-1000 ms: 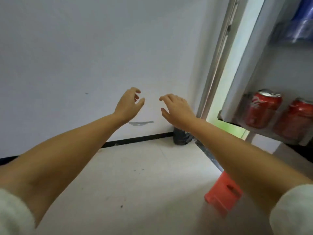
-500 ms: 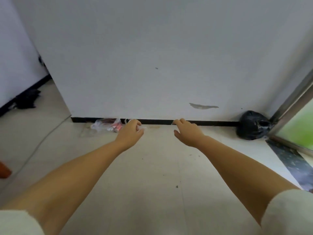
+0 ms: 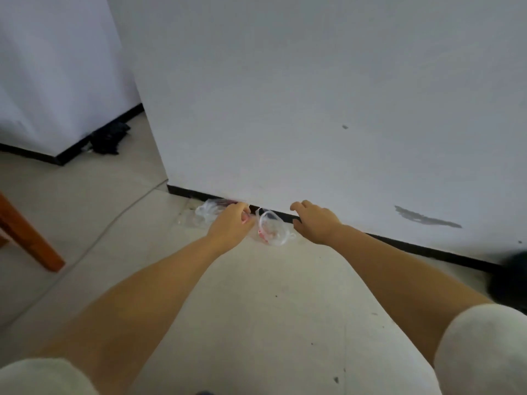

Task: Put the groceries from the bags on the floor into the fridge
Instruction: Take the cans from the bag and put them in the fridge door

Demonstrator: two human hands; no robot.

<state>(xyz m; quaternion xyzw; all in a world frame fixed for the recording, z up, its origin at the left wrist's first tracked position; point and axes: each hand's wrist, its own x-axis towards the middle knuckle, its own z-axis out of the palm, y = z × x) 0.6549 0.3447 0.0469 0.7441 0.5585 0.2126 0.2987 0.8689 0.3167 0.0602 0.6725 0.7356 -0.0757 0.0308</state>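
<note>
Two clear plastic bags (image 3: 271, 228) lie by the far wall (image 3: 285, 95). Left hand (image 3: 231, 226) curls over them, grasp unclear. Right hand (image 3: 316, 222) hovers loosely open, holding nothing.

- No readable text anywhere in view right now.
- The clear plastic bag (image 3: 271, 228) on the floor shows red print, but it's too blurred to make out any letters.
- The wall (image 3: 313, 95) carries only scuff marks, no sign or label.

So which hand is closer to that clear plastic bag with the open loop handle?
Left. The left hand is right beside the clear plastic bag, on its left; the right hand hovers slightly further off, to its right.
</note>
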